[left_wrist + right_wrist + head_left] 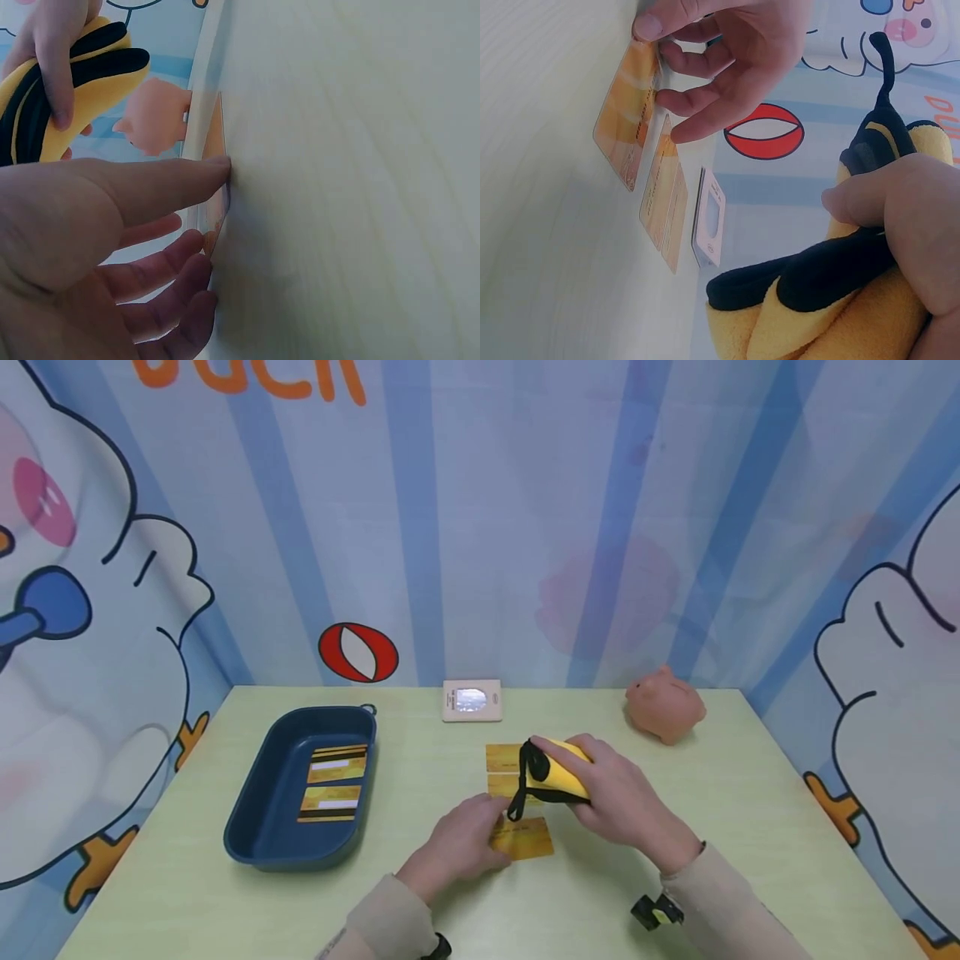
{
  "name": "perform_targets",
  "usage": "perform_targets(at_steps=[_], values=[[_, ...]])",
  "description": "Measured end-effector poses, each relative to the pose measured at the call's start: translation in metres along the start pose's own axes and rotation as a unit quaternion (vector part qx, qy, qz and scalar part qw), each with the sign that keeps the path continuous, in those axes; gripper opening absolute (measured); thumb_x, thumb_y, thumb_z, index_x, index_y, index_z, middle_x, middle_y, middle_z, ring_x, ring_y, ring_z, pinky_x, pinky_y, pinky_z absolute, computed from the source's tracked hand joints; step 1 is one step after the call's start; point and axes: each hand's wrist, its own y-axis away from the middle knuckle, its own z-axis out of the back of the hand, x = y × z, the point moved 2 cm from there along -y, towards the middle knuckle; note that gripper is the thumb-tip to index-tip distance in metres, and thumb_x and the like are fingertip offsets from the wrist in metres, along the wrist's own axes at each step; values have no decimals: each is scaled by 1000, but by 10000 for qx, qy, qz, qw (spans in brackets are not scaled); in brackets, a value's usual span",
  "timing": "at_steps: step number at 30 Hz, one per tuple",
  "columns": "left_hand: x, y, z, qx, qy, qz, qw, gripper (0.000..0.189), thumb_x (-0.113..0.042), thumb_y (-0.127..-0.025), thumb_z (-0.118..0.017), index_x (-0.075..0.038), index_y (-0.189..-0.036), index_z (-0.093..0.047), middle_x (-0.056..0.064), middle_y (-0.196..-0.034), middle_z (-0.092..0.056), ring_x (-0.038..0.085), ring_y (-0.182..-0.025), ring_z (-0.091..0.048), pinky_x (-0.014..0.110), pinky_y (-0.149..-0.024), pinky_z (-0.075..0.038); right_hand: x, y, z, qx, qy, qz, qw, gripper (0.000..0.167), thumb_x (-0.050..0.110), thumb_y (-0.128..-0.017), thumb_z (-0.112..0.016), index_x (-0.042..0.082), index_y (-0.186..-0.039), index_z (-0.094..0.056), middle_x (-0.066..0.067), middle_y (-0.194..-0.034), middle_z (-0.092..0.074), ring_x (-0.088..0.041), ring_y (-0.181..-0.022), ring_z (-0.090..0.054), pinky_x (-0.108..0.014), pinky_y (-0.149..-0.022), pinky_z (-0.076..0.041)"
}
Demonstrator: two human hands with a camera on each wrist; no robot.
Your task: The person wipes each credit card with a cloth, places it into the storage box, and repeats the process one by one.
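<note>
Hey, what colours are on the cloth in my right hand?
The cloth is yellow with black edging, clearest in the right wrist view.

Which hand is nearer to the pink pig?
The right hand, left of the pink pig and closer to the person; the left hand is farther left, touching a gold card.

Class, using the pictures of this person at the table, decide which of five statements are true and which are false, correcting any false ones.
1. The pink pig is on the table. True.
2. Striped cards lie inside the blue tray. True.
3. The tray stands to the right of the pig. False: it is to the left of the pig.
4. The left hand touches a gold card. True.
5. The right hand is empty. False: it holds a yellow-and-black fabric item.
</note>
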Motion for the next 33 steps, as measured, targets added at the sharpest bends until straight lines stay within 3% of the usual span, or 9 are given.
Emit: perform_targets(at_steps=[5, 11, 18, 25, 33], values=[[1, -4, 1, 137, 237, 121, 9996, 61, -19, -75, -95, -7, -128, -68, 1, -102, -64, 17, -93, -56, 38, -90, -54, 1, -1, 1, 23, -18, -22, 10000, 88, 3, -81, -84, 30, -158, -49, -9, -119, -63, -23, -96, -61, -41, -78, -58], [4, -5, 1, 50, 377, 174, 9991, 46, -17, -72, -96, -8, -111, -72, -1, -93, -59, 15, -85, -51, 31, -78, -49, 1, -1, 0, 3, -7, -44, 10000, 89, 3, -81, -84, 31, -158, -49, -9, -120, -62, -23, -96, -61, -41, -78, -58], [2, -3, 0, -98, 425, 163, 9989, 38, -15, -70, -95, -9, -99, -73, 1, -96, -60, 16, -84, -52, 31, -73, -47, 4, -2, -2, 33, -43, -73, 10000, 89, 3, -81, -82, 32, -158, -48, -9, -123, -62, -23, -98, -62, -42, -77, -59], [0, 0, -2, -96, 308, 304, 9990, 47, -18, -72, -95, -11, -112, -71, 3, -104, -60, 18, -89, -54, 34, -76, -51, 6, -4, -1, -29, -57, -12, 10000, 89, 3, -81, -82, 32, -158, -48, -8, -121, -62, -23, -97, -62, -41, -77, -58], [4, 4, 0, 44, 344, 105, 9993, 60, -15, -79, -89, -14, -135, -67, 0, -109, -71, 18, -99, -61, 39, -90, -54, 7, -6, 1, -36, -63, 26, 10000, 89, 3, -81, -82, 33, -157, -48, -7, -120, -62, -23, -97, -62, -41, -78, -59]])
